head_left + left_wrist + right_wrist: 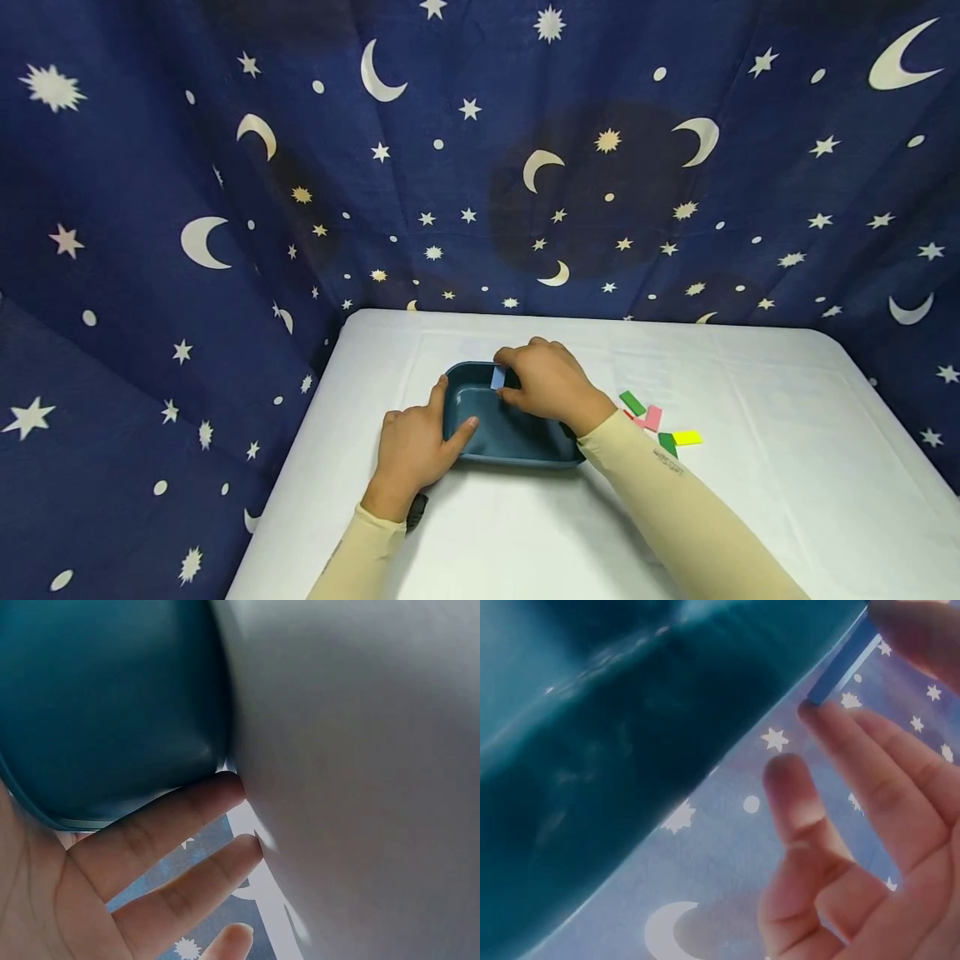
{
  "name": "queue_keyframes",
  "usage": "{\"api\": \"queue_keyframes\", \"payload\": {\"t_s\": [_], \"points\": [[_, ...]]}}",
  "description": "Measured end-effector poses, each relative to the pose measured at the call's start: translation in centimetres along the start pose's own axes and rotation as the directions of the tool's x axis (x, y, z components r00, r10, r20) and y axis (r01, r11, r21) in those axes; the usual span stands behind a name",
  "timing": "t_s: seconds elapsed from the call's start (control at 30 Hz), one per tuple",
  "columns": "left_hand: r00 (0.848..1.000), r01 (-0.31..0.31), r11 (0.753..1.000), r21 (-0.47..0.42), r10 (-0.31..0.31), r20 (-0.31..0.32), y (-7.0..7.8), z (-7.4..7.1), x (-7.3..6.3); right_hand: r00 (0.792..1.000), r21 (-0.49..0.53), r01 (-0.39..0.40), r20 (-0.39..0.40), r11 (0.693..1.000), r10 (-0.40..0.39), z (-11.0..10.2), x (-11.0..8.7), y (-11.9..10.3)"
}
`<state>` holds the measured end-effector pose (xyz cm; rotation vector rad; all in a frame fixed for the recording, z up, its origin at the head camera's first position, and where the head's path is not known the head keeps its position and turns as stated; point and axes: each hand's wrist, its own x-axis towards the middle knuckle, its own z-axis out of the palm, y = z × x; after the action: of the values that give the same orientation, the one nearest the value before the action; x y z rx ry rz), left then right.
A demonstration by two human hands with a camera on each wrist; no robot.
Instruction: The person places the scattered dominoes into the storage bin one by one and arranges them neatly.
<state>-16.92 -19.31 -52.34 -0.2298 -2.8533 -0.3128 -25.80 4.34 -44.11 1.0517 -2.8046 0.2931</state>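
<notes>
A dark teal rectangular tray with raised walls sits on the white table. My left hand holds its left end, thumb over the rim and index finger along the side. In the left wrist view, the other fingers extend beneath the tray's outer wall. Between thumb and fingertips, my right hand pinches a small flat blue block upright by the tray's far wall. The right wrist view shows the blue block held at its ends, above the rim.
Right of the tray, several small flat blocks lie on the white tabletop: a green block, a pink block, a yellow block and another green block. A dark blue curtain with moons and stars stands behind and at the left.
</notes>
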Motion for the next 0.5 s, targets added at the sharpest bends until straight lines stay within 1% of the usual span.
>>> {"api": "queue_keyframes", "payload": {"t_s": [0.1,0.3,0.5], "points": [[1.000,-0.002,1.000,0.006,0.002,-0.009,-0.1,-0.1,0.1,0.999,0.014,0.021,0.024,1.000,-0.022,0.4,1.1,-0.7],[1.000,-0.002,1.000,0.008,0.002,-0.016,0.0,-0.1,0.0,0.993,0.049,0.035,0.109,0.998,-0.040,2.0,2.7,-2.0],[1.000,0.007,1.000,-0.004,-0.007,-0.007,0.2,-0.4,-0.2,0.982,0.018,0.040,0.186,0.999,-0.043,4.1,4.2,-2.8]]}}
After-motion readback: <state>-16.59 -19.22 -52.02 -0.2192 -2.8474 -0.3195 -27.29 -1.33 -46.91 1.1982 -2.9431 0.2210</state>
